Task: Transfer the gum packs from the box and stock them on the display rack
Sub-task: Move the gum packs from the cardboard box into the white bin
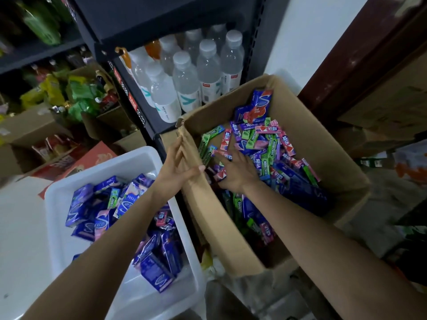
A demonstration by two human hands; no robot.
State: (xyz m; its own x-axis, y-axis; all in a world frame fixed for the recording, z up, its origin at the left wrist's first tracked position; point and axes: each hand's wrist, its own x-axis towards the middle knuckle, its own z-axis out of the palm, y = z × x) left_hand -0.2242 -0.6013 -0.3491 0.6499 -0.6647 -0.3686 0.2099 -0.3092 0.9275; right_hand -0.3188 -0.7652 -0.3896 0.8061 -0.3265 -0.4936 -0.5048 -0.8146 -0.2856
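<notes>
Cardboard box: taken as landmark; found open and well filled with loose gum packs in green, pink, purple and blue wrappers.

White tub: placed just left of the box; a smaller heap of blue and purple packs was noted inside.

Left hand: laid against the box's near-left wall, fingers straight, thumb hooked over the rim; nothing was grasped.

Right hand: lowered into the box, fingers spread upon the packs; no pack was seen enclosed, so the grip was recorded as released.

Shelf of water bottles: stood behind the box.

Progress: the task was judged early, since most stock was left in the box and no display rack could be identified.
</notes>
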